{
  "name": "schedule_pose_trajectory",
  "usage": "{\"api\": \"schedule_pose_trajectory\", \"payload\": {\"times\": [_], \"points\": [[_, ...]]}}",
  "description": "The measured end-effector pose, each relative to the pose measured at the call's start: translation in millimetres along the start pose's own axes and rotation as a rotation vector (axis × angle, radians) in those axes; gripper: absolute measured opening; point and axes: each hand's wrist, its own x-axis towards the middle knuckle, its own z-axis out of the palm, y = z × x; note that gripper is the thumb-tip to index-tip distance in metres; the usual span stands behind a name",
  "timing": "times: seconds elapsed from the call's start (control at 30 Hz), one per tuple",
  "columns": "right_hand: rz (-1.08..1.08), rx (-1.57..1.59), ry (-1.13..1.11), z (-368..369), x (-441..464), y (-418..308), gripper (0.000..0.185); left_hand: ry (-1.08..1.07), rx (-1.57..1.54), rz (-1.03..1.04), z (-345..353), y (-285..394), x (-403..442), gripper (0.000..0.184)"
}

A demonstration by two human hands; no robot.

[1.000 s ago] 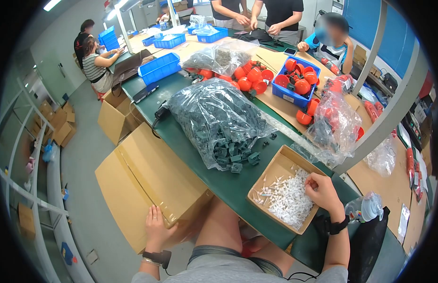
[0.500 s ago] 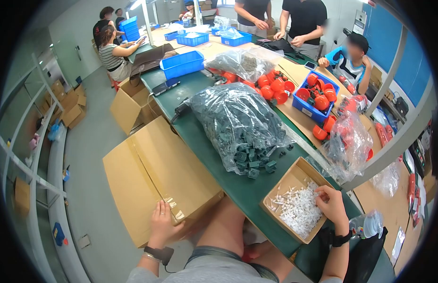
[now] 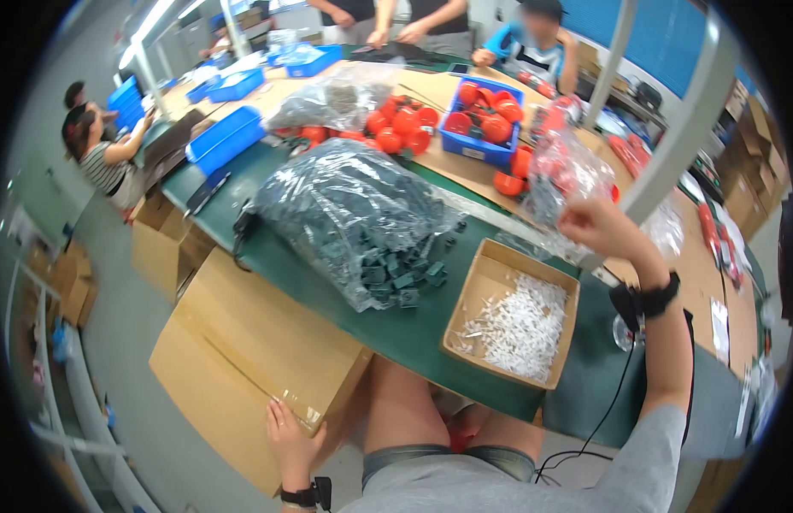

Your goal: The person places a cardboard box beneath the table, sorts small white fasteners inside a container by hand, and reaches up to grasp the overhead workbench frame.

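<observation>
My left hand (image 3: 291,434) lies with its fingers stretched on the taped edge of a large closed cardboard carton (image 3: 234,368), left of my legs. My right hand (image 3: 600,227) is raised above the far right corner of a shallow cardboard box (image 3: 475,297), with its fingers curled together. Whatever they may hold is too small or hidden to make out. Many small white plastic pieces (image 3: 526,329) are heaped in the shallow box. To its left, a clear plastic bag (image 3: 328,192) of dark green plastic parts (image 3: 395,272) spills some onto the green tabletop (image 3: 414,338).
Behind stand a blue bin (image 3: 480,148) of red cup-shaped parts, loose red parts (image 3: 401,124) and a blue tray (image 3: 226,141). A white post (image 3: 661,141) rises beyond my right hand. A cable (image 3: 614,398) hangs by my right arm. Several people work around the table.
My right hand has left the white pieces and risen up and away over the box's far side. My left hand stays on the carton. The whole view has shifted and turned.
</observation>
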Motion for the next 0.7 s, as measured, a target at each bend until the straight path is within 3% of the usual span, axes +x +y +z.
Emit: {"api": "schedule_pose_trajectory", "payload": {"times": [0.17, 0.47, 0.53, 0.7], "points": [[0.101, 0.037, -0.053, -9.2, 70.6, 5.3, 0.016, 0.008, 0.020, 0.035, 2.0, -1.6, -0.1, 0.089], [0.104, -0.129, -0.321, 93.6, 154.3, 6.9, 0.029, 0.013, 0.036, 0.006, -1.0, -1.2, -0.6, 0.089], [-0.069, -0.272, -0.255, 115.2, 162.0, 13.9, 0.033, 0.006, 0.022, -0.023, -1.6, -0.8, 1.5, 0.089], [0.065, -0.324, -0.321, 138.7, 172.6, 29.8, 0.029, 0.018, -0.002, 0.021, -6.6, 0.6, 3.4, 0.088]]}}
